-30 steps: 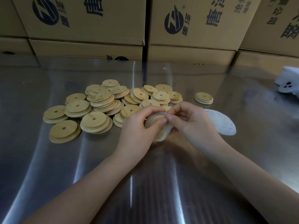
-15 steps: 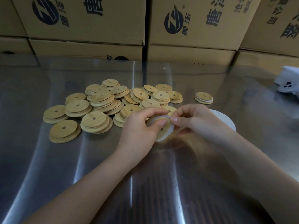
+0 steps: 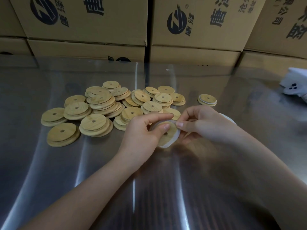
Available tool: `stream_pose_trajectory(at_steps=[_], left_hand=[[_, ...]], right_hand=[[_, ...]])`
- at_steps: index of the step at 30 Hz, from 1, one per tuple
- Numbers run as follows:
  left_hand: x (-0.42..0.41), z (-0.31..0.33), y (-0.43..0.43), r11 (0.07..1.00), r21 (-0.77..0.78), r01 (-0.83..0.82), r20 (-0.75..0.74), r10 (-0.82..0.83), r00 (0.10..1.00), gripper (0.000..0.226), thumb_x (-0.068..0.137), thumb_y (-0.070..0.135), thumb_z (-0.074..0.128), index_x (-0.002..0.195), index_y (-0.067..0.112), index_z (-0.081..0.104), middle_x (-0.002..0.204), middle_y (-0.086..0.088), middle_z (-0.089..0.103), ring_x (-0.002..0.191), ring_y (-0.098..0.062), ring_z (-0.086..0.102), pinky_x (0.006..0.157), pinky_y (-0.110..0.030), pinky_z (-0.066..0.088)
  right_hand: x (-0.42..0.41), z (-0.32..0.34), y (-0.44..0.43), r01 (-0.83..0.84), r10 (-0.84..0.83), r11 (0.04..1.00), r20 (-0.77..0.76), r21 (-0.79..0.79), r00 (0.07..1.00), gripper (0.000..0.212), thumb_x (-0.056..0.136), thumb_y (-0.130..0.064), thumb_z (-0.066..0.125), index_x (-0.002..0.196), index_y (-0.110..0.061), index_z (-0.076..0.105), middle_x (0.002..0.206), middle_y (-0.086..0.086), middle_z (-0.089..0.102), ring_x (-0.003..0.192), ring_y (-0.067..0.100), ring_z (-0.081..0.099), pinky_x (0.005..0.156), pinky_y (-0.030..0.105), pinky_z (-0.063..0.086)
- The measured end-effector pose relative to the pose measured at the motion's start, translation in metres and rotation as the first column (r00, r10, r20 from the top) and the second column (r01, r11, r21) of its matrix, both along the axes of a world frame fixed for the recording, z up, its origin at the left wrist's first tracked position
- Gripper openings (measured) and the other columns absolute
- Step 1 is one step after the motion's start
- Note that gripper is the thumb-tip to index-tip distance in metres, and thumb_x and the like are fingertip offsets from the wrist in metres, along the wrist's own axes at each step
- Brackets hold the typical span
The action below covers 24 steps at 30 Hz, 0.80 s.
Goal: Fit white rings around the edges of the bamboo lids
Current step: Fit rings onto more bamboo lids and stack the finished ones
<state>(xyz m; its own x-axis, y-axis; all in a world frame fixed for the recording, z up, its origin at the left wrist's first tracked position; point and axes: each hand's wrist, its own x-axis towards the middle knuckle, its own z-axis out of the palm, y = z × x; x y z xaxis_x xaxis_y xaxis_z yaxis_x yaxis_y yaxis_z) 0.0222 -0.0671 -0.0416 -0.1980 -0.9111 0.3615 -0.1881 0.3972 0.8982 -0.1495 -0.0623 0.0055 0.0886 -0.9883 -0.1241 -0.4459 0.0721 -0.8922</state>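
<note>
My left hand (image 3: 142, 133) grips a round bamboo lid (image 3: 168, 136) with a centre hole, thumb pressed on its face and forefinger over its top edge. A white ring (image 3: 176, 138) wraps the lid's rim on the right and bottom. My right hand (image 3: 204, 123) pinches the ring at the lid's upper right edge. Behind and to the left lies a heap of bare bamboo lids (image 3: 103, 107). One lid with a white ring fitted (image 3: 207, 100) lies apart at the right of the heap.
The work surface is a shiny steel table (image 3: 83, 171). A pile of white rings (image 3: 230, 118) shows just behind my right hand. Stacked cardboard boxes (image 3: 86, 22) wall off the far edge. A white object with dark dots (image 3: 294, 86) lies at the far right.
The lid has tilted its face more toward me. My right hand's pinch has shifted along the ring to the upper right rim, and more of the ring sits round the edge.
</note>
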Motion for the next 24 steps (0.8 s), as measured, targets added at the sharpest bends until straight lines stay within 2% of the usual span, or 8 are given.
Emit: stream_pose_trajectory(at_steps=[3, 8, 12, 15, 19, 21, 24], left_hand=[[0.0, -0.001, 0.0, 1.0, -0.008, -0.01, 0.0, 0.01, 1.0, 0.042, 0.089, 0.009, 0.069, 0.09, 0.051, 0.068, 0.098, 0.035, 0.068, 0.098, 0.011, 0.062, 0.085, -0.011, 0.049], [0.003, 0.0, -0.002, 0.999, -0.001, -0.033, -0.052, 0.033, 0.998, 0.036, 0.089, 0.008, 0.067, 0.096, 0.043, 0.07, 0.099, 0.03, 0.069, 0.098, 0.01, 0.063, 0.085, -0.009, 0.048], [0.004, 0.001, -0.002, 0.999, -0.01, -0.052, -0.062, 0.051, 0.997, 0.035, 0.091, 0.006, 0.065, 0.104, 0.038, 0.07, 0.103, 0.021, 0.071, 0.103, 0.006, 0.062, 0.092, -0.015, 0.049], [0.005, 0.002, -0.002, 0.997, -0.056, -0.053, -0.001, 0.053, 0.999, 0.035, 0.09, 0.005, 0.065, 0.111, 0.033, 0.068, 0.11, 0.01, 0.067, 0.107, 0.003, 0.059, 0.096, -0.017, 0.047], [0.004, 0.004, -0.001, 0.995, -0.074, -0.064, 0.062, 0.068, 0.996, 0.037, 0.089, 0.003, 0.066, 0.115, 0.029, 0.068, 0.108, 0.01, 0.062, 0.104, 0.009, 0.056, 0.092, -0.008, 0.042], [0.004, 0.005, -0.001, 0.996, -0.069, -0.061, 0.082, 0.067, 0.994, 0.037, 0.09, 0.003, 0.065, 0.116, 0.028, 0.068, 0.106, 0.011, 0.061, 0.101, 0.012, 0.054, 0.087, -0.003, 0.04], [0.004, 0.008, -0.001, 0.998, -0.044, -0.051, 0.091, 0.055, 0.994, 0.037, 0.091, 0.004, 0.064, 0.118, 0.027, 0.068, 0.106, 0.009, 0.06, 0.102, 0.006, 0.055, 0.084, -0.003, 0.039]], right_hand=[[0.0, -0.002, 0.0, -0.021, 0.022, 0.999, 0.034, -0.03, 0.999, 0.01, 0.092, -0.004, 0.063, 0.082, -0.002, 0.063, 0.079, 0.021, 0.067, 0.068, 0.018, 0.066, 0.063, 0.031, 0.061], [0.005, -0.009, 0.0, -0.002, 0.008, 0.998, 0.099, -0.067, 0.995, 0.013, 0.09, -0.014, 0.067, 0.081, -0.005, 0.064, 0.069, 0.013, 0.062, 0.064, 0.017, 0.065, 0.061, 0.035, 0.061], [0.007, -0.013, 0.0, 0.013, 0.0, 0.995, 0.132, -0.101, 0.991, 0.014, 0.087, -0.015, 0.071, 0.079, -0.007, 0.064, 0.077, 0.015, 0.065, 0.068, 0.018, 0.068, 0.062, 0.038, 0.061], [0.009, -0.018, 0.0, 0.068, -0.057, 0.973, 0.058, -0.22, 0.997, 0.015, 0.085, -0.015, 0.073, 0.072, -0.013, 0.065, 0.076, 0.011, 0.069, 0.067, 0.021, 0.07, 0.062, 0.039, 0.061], [0.012, -0.024, 0.0, 0.108, -0.161, 0.908, -0.1, -0.404, 0.982, 0.017, 0.083, -0.018, 0.072, 0.068, -0.022, 0.066, 0.068, -0.007, 0.07, 0.064, 0.019, 0.068, 0.066, 0.046, 0.059], [0.012, -0.025, -0.001, 0.114, -0.171, 0.894, -0.094, -0.433, 0.981, 0.016, 0.082, -0.017, 0.072, 0.068, -0.022, 0.067, 0.069, -0.006, 0.07, 0.067, 0.022, 0.068, 0.068, 0.049, 0.058], [0.011, -0.024, -0.003, 0.134, -0.176, 0.899, -0.065, -0.417, 0.982, 0.014, 0.083, -0.018, 0.071, 0.069, -0.019, 0.068, 0.069, 0.003, 0.071, 0.071, 0.028, 0.069, 0.071, 0.053, 0.056]])
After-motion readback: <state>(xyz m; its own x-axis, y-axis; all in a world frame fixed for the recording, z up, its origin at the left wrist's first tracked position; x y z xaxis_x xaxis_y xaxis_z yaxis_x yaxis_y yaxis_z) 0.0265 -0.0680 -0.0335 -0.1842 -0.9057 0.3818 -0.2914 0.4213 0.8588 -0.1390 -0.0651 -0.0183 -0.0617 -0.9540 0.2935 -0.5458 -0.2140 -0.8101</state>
